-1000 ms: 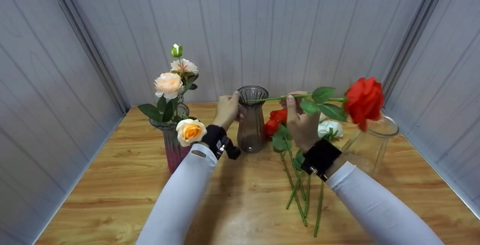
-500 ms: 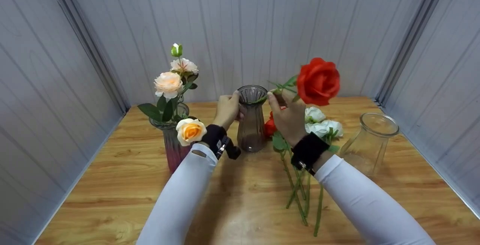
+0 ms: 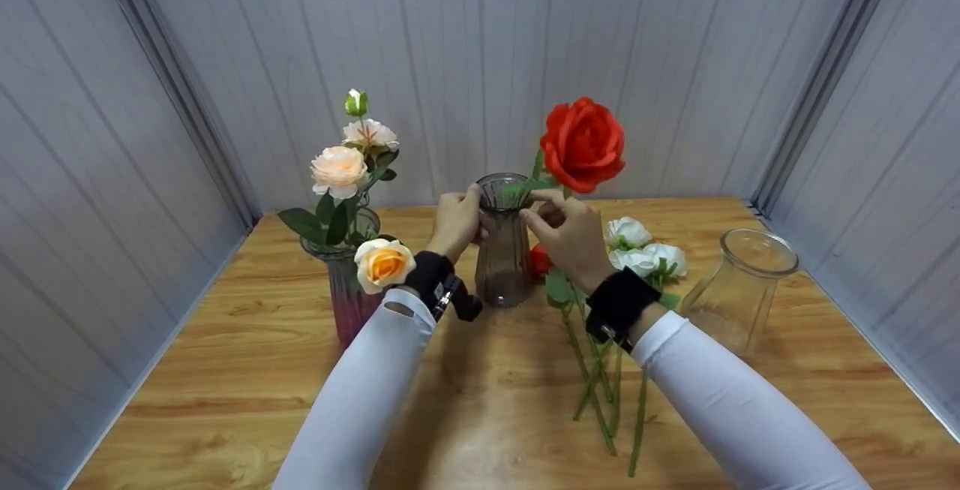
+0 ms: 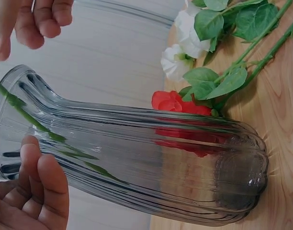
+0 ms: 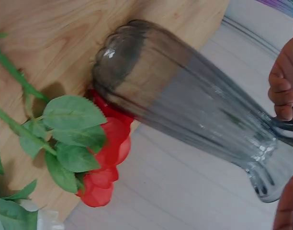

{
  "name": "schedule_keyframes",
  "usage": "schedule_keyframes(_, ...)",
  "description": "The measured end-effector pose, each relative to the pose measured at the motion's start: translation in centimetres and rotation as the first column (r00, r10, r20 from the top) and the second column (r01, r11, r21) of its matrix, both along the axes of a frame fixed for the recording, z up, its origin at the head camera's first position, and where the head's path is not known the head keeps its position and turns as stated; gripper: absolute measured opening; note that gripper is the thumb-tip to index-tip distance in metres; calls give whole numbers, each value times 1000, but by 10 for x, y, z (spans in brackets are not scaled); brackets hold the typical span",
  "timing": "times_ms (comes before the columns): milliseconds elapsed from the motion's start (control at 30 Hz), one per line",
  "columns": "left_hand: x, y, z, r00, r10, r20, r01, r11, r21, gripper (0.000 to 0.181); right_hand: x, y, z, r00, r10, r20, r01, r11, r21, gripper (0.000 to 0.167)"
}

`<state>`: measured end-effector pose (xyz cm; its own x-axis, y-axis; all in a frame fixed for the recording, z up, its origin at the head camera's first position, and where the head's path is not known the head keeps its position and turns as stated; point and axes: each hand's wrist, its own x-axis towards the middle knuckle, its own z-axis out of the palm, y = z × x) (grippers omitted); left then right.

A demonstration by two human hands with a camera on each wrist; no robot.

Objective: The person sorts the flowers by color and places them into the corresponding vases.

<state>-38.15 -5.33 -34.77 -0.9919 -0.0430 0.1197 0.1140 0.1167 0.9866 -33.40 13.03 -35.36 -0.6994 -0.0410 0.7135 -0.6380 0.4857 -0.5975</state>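
In the head view my left hand (image 3: pixel 455 223) grips the neck of the grey ribbed vase (image 3: pixel 504 265), which stands upright. My right hand (image 3: pixel 571 238) is at the right side of its rim, fingers curled at the stem of a large red rose (image 3: pixel 583 146); the exact grip is hidden. The bloom is above that hand, and leaves lie at the vase mouth. Through the glass in the left wrist view, the green stem (image 4: pixel 34 122) slants down inside the vase (image 4: pixel 137 139). Left fingertips (image 4: pixel 50 177) rest against the neck. The right wrist view shows the vase (image 5: pixel 185 91) between both hands' fingers.
At left, a pink-grey vase (image 3: pixel 349 295) holds peach roses (image 3: pixel 339 167) and a bud. Another red bloom (image 3: pixel 540 259) lies beside the grey vase; white flowers (image 3: pixel 637 257) lie farther right, with several stems (image 3: pixel 639 422) toward the front. A clear vase (image 3: pixel 739 302) stands at right.
The right hand has moved left to the rim. The red rose has swung from nearly horizontal at right to more upright, its stem deeper in the vase. The left hand has stayed on the neck.
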Motion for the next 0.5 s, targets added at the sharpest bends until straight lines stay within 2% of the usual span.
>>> schedule_keyframes(100, 0, 0, 1, 1000, 2, -8, -2, 1000, -11, 54, -1, 2, 2, 998, 39, -56, -43, 996, -75, 18)
schedule_keyframes(200, 0, 1, 2, 1000, -2, -13, 2, 1000, -11, 54, -3, -1, 8, 986, 67, -153, -91, 984, -152, 16)
schedule_keyframes(333, 0, 1, 1, 1000, -4, -9, 4, 1000, -4, 55, -5, -8, 15, 969, 76, -234, -116, 980, -162, 11)
schedule_keyframes(400, 0, 1, 1, 1000, -5, -4, 5, 1000, -2, 56, -6, -12, 17, 975, 51, -216, -81, 988, -128, 11)
schedule_keyframes(500, 0, 0, 0, 1000, -3, -2, 3, 1000, -5, 56, -5, -15, 19, 992, -6, -123, 0, 999, -50, 23)
